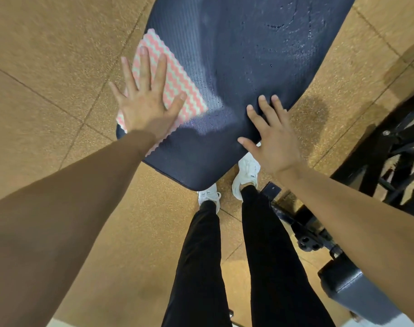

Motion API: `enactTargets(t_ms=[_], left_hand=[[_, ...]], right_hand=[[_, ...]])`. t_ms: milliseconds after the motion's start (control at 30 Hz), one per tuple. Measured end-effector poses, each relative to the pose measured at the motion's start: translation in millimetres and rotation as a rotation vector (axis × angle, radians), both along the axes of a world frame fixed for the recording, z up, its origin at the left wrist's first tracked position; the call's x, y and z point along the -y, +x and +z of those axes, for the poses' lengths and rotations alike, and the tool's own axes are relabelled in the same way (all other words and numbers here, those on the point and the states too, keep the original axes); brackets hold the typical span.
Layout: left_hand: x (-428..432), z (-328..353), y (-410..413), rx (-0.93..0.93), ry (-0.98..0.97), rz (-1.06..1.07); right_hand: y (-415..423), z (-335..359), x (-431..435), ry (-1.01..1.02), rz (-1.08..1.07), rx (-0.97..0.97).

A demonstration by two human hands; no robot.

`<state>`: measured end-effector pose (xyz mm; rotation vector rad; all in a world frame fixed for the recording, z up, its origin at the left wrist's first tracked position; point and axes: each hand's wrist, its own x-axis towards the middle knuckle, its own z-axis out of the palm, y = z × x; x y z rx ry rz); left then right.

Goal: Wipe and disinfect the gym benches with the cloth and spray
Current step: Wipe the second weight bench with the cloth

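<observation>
Under the left hand (143, 103), a pink-and-white zigzag cloth (177, 86) lies flat on the dark bench pad (236, 55).
Fingers spread, that palm presses the cloth; the right hand (275, 140), open too, rests on the pad's edge, droplets beyond it.

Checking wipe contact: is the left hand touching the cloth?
Touching. The head view shows the left hand pressed flat, fingers spread, on the cloth on the bench pad.

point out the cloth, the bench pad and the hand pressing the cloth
cloth (177, 88), head view, on its bare striped part beside the fingers
bench pad (243, 74), head view, on its wet middle
left hand (145, 102), head view, on the back of the hand
</observation>
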<state>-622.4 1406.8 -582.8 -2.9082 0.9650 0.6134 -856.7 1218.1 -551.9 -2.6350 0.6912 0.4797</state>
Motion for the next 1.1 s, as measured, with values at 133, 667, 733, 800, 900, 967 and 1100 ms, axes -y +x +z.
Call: enactTargets(t_ms=[133,667,733,800,900,967,1100], left_hand=[[20.0,-2.1,-12.8,0.033,0.014,0.035],[63.8,2.2,-106.5,-0.062,-0.025,-0.569],[66.3,-2.3,-82.0,-0.033,-0.013,-0.646],[74.0,-6.4,-55.5,0.008,-0.019,-0.531],[93.1,-8.8,-12.0,0.037,0.009,-0.219],[105.2,-6.4,12.4,0.065,0.022,-0.097],[124.1,-5.3,21.8,0.079,0.007,0.043]], right_hand=[[0.6,2.2,3.2,0.039,0.015,0.002],[15.6,9.6,110.8,-0.024,-0.164,0.079],[25.6,7.0,122.6,-0.04,-0.143,0.038],[29.2,4.4,129.8,-0.04,-0.118,0.038],[27.5,0.6,138.9,-0.055,-0.053,0.077],[28.4,1.3,145.6,-0.06,-0.007,0.079],[24.4,-0.5,157.3,-0.028,0.081,0.107]])
